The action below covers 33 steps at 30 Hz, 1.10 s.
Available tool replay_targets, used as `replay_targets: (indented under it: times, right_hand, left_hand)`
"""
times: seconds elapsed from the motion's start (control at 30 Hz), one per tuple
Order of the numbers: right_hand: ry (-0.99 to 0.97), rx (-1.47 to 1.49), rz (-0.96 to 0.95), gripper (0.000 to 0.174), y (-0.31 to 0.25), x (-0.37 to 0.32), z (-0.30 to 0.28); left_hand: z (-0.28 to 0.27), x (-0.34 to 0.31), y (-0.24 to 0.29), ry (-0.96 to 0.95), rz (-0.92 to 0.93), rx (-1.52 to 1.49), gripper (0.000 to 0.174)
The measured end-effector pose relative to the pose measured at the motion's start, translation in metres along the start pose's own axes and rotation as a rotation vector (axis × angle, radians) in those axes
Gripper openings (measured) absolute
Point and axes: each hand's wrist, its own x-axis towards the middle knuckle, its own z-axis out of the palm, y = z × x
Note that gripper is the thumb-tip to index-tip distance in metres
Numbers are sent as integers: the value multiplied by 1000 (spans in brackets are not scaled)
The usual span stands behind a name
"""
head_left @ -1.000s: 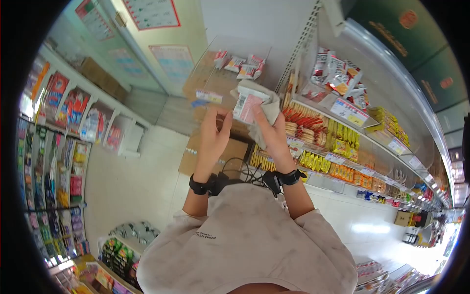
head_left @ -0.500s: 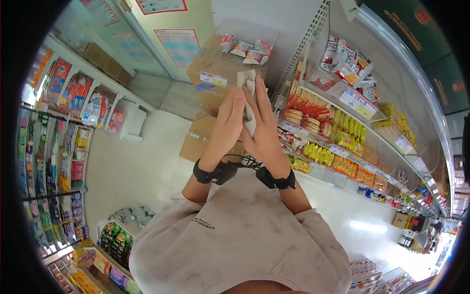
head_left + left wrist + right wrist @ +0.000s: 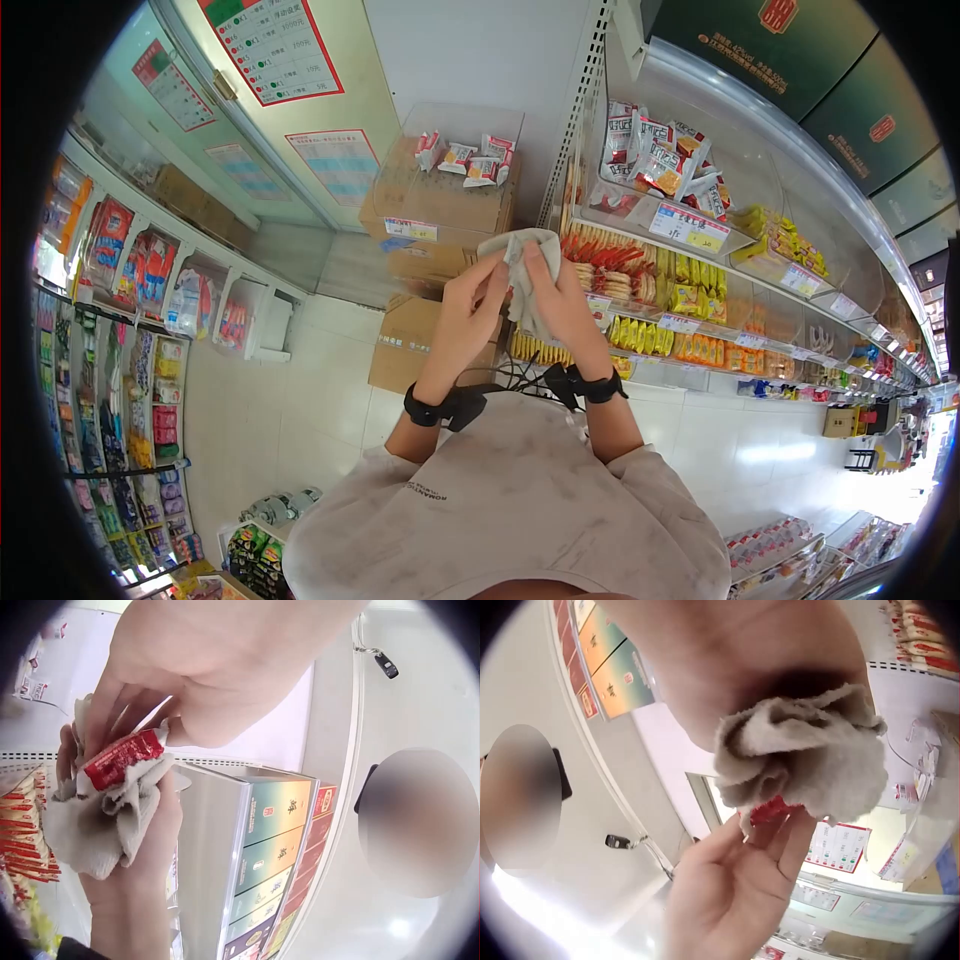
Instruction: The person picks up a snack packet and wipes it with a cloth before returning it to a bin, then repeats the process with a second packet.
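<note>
One red packet (image 3: 120, 761) sits in folds of grey cloth (image 3: 90, 832), near the snack shelf (image 3: 640, 316). Right hand (image 3: 562, 300) clamps the cloth; left hand (image 3: 470, 308) appears to pinch the packet, fingertips partly hidden.

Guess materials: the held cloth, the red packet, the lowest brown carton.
Cloth: soft, matte textile, from its limp folds; fibre unclear. Red packet: probably printed plastic film, given the creased face; gloss unclear. Carton: likely cardboard, matte, from its brown printed faces.

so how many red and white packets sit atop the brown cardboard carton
4: left packet, middle packet, front-right packet, back-right packet; more could be hidden beneath.
</note>
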Motion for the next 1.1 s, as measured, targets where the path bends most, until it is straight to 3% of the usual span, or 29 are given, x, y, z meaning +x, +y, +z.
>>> replay_targets:
  times: [0.03,0.33,0.53,0.63,0.73,0.83,0.93,1.03,1.1]
  right_hand:
    - [-19,77,93,41,3,2,-3]
    - [-81,184,15,39,3,-4,-24]
    - [-129,76,-3,38,6,-6,-36]
    - [-118,82,11,38,3,-12,-44]
    - [-75,54,-124,36,8,-14,-45]
    - [-11,-12,-229,32,11,-18,-46]
    - [96,-31,-374,28,18,-17,-43]
    - [264,194,-173,24,14,-22,-34]
    - [284,264,-160,24,9,-23,-23]
  left_hand:
    - [0,-1,3,-8,3,-16,30]
    - [-8,-2,8,130,117,89,29]
    - [-16,5,-1,22,38,-118,31]
    - [-15,6,-3,-52,-108,-333,32]
    - [-13,4,6,-124,-108,-373,33]
    - [-7,7,8,-134,9,-167,31]
    - [-4,6,8,-52,22,-212,36]
    - [3,7,5,102,86,-236,34]
    - [10,7,9,170,86,-221,33]
